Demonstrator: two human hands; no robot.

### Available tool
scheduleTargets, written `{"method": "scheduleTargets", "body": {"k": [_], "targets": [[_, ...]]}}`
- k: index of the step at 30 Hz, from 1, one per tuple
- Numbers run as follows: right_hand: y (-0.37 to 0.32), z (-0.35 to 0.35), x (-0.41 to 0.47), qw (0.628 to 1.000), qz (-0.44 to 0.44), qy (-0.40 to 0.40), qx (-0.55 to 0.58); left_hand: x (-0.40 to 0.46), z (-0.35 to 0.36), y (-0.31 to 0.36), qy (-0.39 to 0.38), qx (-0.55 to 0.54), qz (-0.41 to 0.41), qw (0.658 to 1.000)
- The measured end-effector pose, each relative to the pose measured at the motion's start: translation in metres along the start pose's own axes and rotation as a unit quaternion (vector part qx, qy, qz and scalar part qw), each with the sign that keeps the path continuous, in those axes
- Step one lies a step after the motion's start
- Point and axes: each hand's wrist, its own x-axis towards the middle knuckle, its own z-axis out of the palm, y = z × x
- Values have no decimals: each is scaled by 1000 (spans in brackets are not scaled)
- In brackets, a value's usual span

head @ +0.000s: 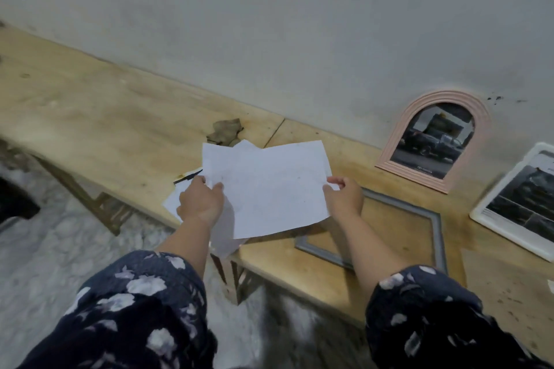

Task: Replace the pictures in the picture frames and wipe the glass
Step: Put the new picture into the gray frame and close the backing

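Both hands hold white paper sheets over worktop, frame center.

Left hand (pixel 201 204) and right hand (pixel 343 199) each have fingers pinching the edges of the paper sheets (pixel 266 186); blank side up, several overlapping, more paper under the left hand. Grey frame (pixel 436 229) lies flat at lower right, just beside the right hand. Pink arched frame (pixel 395 141) with truck photo leans on grey wall (pixel 269 24); white frame (pixel 479 213) at right edge. Worktop (pixel 105 117) is stained light wood. Photo caption text unreadable.

Wooden table (pixel 105 117) bears grey frame (pixel 434 219), white frame (pixel 491 219)
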Motion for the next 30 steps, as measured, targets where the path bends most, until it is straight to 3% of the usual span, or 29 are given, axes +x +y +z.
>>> {"method": "scheduleTargets", "body": {"k": [10, 16, 20, 26, 30], "targets": [[-101, 191, -22, 992, -65, -106, -13, 122, -118, -94, 33, -54, -70, 996], [-128, 286, -26, 991, -35, -130, -17, 190, -157, -135, 42, -102, -101, 989], [-137, 324, -23, 981, -9, -192, -20, 221, -165, -153, 42, -67, -74, 994], [-138, 360, -2, 945, -114, -222, -211, 253, -162, -176, 56, -49, -83, 994], [-133, 377, 9, 928, -177, -149, -293, 260, -160, -181, 74, -55, -96, 991]]}}
